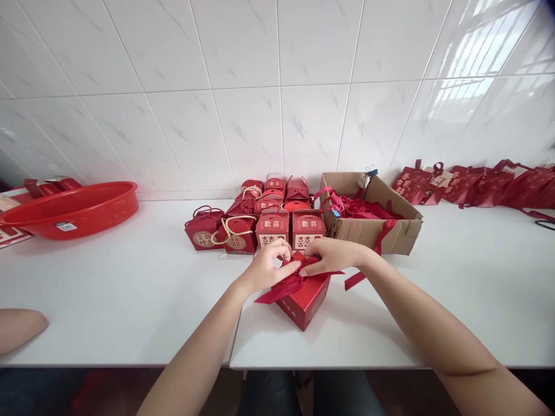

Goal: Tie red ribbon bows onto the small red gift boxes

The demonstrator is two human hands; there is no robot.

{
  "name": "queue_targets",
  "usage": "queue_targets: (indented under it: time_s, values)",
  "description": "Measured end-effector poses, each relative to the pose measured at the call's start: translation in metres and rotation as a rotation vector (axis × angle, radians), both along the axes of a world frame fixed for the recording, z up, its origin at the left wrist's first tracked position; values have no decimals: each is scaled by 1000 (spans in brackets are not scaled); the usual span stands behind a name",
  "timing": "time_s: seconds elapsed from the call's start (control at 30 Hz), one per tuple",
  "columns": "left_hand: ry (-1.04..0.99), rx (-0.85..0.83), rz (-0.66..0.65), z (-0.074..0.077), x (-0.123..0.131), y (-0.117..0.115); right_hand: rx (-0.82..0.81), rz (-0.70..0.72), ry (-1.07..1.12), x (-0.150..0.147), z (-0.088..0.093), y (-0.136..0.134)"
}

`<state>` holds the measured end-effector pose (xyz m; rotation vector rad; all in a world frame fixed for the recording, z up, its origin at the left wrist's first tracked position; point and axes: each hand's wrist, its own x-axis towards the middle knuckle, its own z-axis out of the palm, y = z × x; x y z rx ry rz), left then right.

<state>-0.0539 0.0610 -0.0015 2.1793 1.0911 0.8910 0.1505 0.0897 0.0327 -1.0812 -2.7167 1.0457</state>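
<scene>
A red gift box stands on the white table in front of me, one corner turned toward me. Dark red ribbon lies across its top in a bow shape, its ends hanging off both sides. My left hand pinches the ribbon from the left with thumb and fingers. From the right, my right hand also closes on the ribbon, close to the left fingertips. The fingers partly hide the middle of the bow.
Several red gift boxes stand grouped behind my hands. A cardboard box of ribbons is right of them. Red paper bags line the wall at right. A red basin sits left, with another person's arm nearer.
</scene>
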Motion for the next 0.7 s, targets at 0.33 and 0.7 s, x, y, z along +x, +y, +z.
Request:
queue_targets:
  time_s: [0.33,0.7]
  values:
    - [-95,-55,43,4,2,-1,-30,69,77,3,0,4]
    - [-23,-98,12,0,-1,0,52,5,95,12,19,-10]
